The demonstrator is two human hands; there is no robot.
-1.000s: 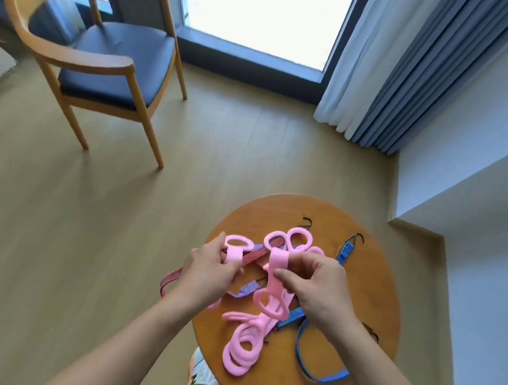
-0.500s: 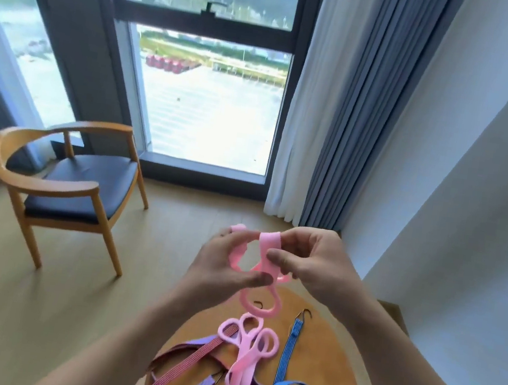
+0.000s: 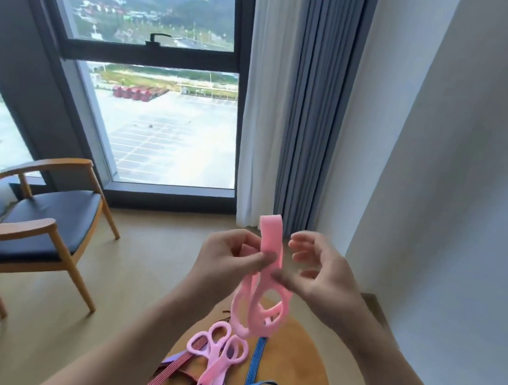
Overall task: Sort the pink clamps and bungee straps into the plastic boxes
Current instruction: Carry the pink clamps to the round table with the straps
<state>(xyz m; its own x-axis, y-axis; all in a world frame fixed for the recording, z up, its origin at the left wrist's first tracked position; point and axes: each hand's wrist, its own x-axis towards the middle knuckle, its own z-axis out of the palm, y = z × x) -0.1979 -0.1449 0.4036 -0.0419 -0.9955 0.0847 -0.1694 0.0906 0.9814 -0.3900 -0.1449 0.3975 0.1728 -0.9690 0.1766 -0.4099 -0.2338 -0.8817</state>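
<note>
The pink clamp [image 3: 271, 243] has come up off the table [image 3: 297, 361], pinched in the air by the left hand [image 3: 223, 263]. The right hand [image 3: 322, 280] has loosened: fingers [image 3: 301, 239] spread, thumb apparently just touching. No boxes in view.

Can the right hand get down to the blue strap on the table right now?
Probably yes: the right hand only touches the pink clamp with its thumb while the left hand pinches it, and the blue strap lies uncovered below.

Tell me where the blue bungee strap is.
The blue bungee strap lies on the round table, lower centre of the head view, just right of the loose pink clamps and below the held clamp.
</note>
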